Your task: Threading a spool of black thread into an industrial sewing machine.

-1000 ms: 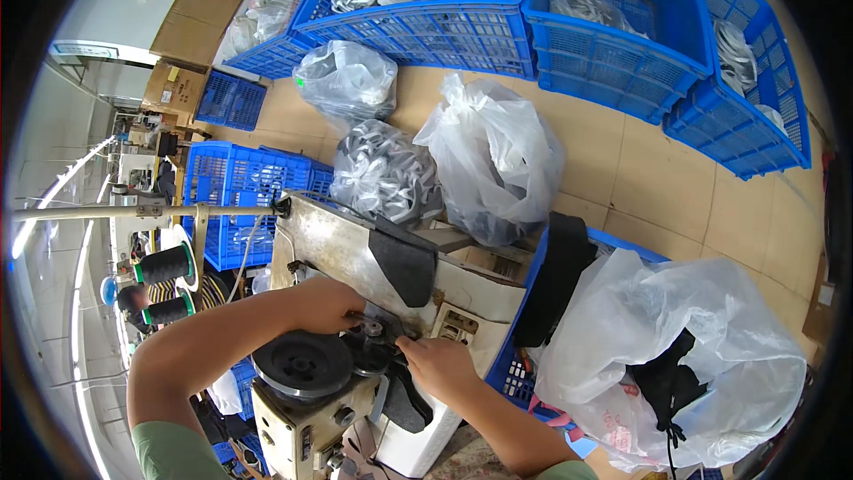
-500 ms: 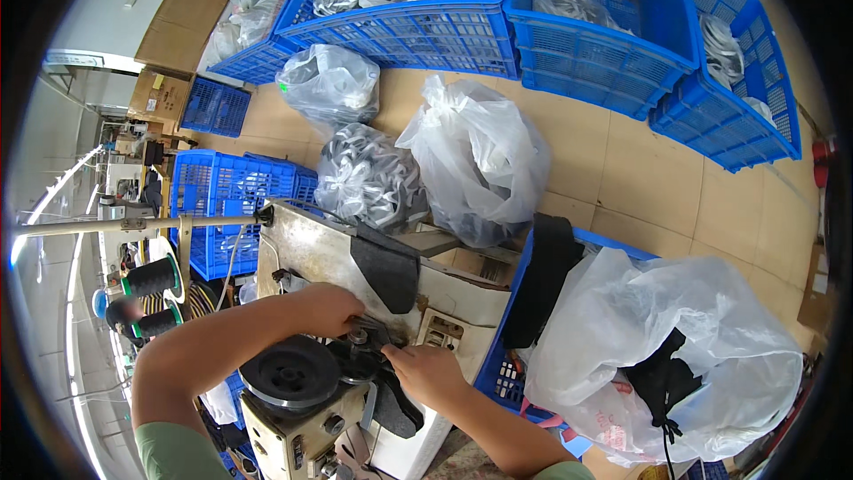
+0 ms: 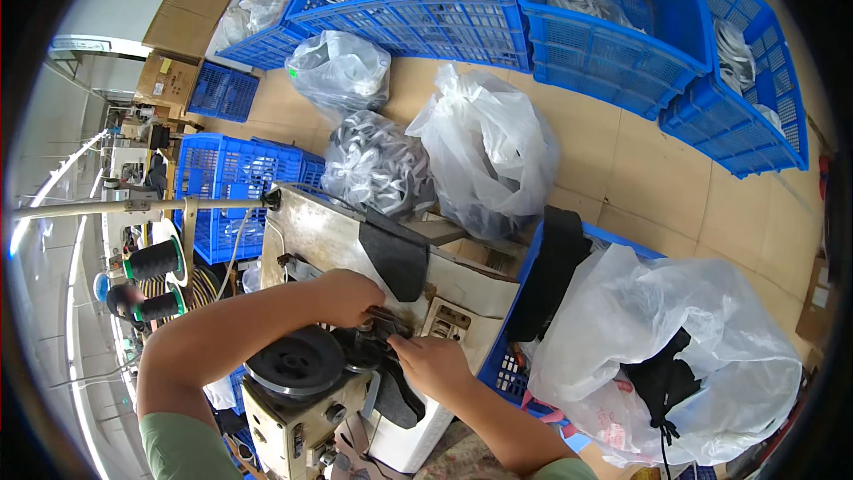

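Observation:
My two hands work at the needle end of a sewing machine with a large black handwheel. My left hand reaches over from the far side, its fingers curled at the edge of a small dark fabric piece. From the near side my right hand pinches the same piece, thumb on top. Fingers and machine parts hide much of it. Just below my right hand hangs a dark grey padded piece. A black flat piece lies on the worn machine table beyond my left hand.
A blue crate beside the table bears a black padded strip and an open plastic bag with black straps. Filled bags stand on the floor before blue crates. Thread cones stand at left.
The whole view has shifted slightly. My left hand has moved a little to the right, closer to my right hand, which stays at the dark piece.

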{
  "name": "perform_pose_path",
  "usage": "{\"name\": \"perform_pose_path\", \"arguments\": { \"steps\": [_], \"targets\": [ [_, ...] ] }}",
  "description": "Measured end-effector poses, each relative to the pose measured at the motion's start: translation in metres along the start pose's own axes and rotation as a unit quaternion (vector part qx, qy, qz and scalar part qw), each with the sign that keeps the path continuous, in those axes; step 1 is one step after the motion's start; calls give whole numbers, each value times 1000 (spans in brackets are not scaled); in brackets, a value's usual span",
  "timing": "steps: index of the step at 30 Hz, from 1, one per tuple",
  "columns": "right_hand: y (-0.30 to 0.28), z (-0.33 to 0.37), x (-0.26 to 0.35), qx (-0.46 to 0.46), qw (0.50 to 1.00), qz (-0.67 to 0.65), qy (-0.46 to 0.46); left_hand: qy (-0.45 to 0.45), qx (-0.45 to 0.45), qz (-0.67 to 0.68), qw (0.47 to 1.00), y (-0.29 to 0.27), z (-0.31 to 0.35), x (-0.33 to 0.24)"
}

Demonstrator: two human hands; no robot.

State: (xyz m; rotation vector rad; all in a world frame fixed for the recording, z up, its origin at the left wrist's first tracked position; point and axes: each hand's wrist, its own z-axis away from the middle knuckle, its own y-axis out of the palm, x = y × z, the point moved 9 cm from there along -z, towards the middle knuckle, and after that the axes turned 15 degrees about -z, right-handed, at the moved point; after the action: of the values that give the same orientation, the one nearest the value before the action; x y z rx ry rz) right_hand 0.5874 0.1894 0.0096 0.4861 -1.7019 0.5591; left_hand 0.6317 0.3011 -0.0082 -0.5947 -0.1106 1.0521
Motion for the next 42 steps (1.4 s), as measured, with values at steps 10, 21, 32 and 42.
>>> {"name": "perform_pose_path", "arguments": {
  "steps": [10,21,32,42],
  "targets": [
    [-14,-5,-4,-33,999,1,36,-71,42,27,996,-5,33,-5],
    [-15,-1,-19,-49,988,-79,125,-134,143,-89,977,-14,15,-24],
    [-4,-8,-19,-37,984,-79,154,-148,156,-95,972,-17,17,-15],
    [6,-7,-18,-40,984,-83,153,-181,134,-87,970,-14,28,10]
  ]
}}
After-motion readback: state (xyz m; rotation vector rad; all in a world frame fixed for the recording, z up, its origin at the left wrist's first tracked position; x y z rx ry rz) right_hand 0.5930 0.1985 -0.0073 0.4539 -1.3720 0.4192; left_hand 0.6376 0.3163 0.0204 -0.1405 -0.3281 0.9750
